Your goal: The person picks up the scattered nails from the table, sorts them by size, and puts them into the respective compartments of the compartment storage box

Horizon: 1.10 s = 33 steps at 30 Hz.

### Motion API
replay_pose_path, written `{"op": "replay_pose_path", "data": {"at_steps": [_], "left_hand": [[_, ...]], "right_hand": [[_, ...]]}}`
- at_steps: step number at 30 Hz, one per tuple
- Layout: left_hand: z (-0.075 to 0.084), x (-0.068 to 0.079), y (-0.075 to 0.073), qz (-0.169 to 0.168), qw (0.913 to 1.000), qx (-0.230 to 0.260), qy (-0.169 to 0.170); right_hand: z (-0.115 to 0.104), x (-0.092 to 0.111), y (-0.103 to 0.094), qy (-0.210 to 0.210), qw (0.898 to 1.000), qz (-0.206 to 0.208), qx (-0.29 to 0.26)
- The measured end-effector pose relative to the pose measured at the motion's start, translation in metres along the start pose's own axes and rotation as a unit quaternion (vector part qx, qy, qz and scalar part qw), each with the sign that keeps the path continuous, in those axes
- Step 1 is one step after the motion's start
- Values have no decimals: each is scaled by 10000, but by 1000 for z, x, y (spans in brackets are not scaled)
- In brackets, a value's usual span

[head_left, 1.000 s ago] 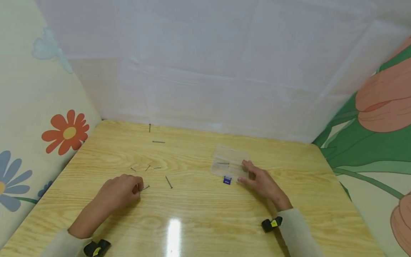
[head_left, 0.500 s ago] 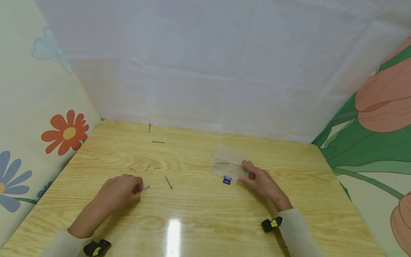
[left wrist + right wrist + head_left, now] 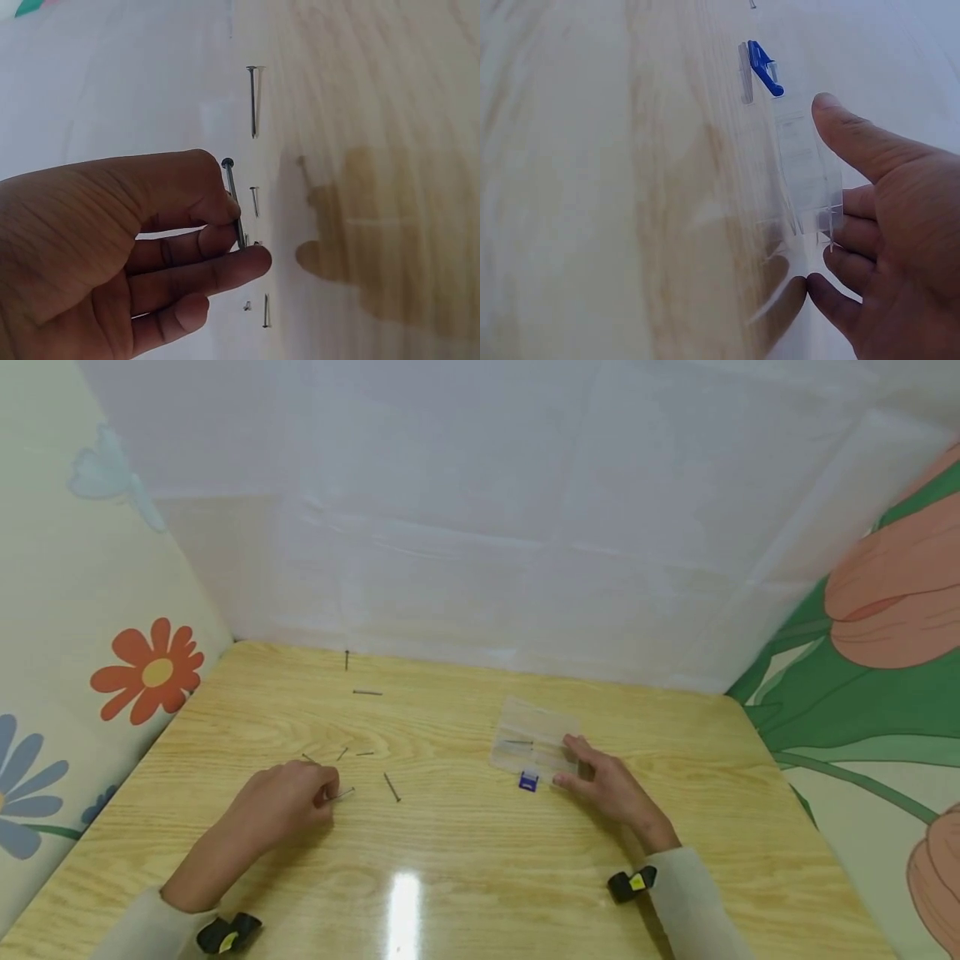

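My left hand (image 3: 288, 802) pinches a metal nail (image 3: 232, 193) between thumb and fingers, its flat head pointing up in the left wrist view. Just beyond that hand, several smaller nails (image 3: 365, 753) lie on the table, and a longer nail (image 3: 392, 787) is to its right. A clear plastic box (image 3: 547, 718) with a blue clasp (image 3: 528, 781) rests on the right half of the table. At least one nail (image 3: 519, 742) shows within it. Relaxed fingers of my right hand (image 3: 611, 785) touch the box's right side, with the thumb apart by its near corner.
Farther back on the wooden table (image 3: 465, 877) lie two longer nails, one sideways (image 3: 367, 692) and one pointing away (image 3: 347, 660). White sheeting (image 3: 480, 527) hangs behind the table. Flower-patterned panels stand left (image 3: 45, 568) and right (image 3: 885, 693).
My left hand has risen slightly and shifted right with the nail, partly covering one small nail. My right hand and the box hold their place, apart from a slight camera shift.
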<state>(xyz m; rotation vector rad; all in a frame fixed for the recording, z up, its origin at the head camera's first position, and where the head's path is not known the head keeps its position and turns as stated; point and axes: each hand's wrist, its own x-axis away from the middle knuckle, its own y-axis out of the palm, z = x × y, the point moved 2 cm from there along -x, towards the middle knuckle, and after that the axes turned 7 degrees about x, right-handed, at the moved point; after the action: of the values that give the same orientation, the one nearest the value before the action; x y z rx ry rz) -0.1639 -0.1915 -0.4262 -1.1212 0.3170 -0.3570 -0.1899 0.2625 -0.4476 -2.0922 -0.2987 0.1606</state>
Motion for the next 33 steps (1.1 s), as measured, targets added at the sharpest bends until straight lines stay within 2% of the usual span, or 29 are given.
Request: {"op": "replay_pose_path", "data": {"at_steps": [10, 24, 33], "left_hand": [[14, -9, -4, 6, 9997, 73, 230], [37, -35, -1, 14, 9974, 74, 716], [54, -52, 4, -106, 9947, 0, 1024]], "right_hand": [[1, 0, -1, 34, 10000, -1, 83], [2, -2, 0, 74, 9999, -12, 69], [2, -1, 0, 29, 10000, -15, 9]]}}
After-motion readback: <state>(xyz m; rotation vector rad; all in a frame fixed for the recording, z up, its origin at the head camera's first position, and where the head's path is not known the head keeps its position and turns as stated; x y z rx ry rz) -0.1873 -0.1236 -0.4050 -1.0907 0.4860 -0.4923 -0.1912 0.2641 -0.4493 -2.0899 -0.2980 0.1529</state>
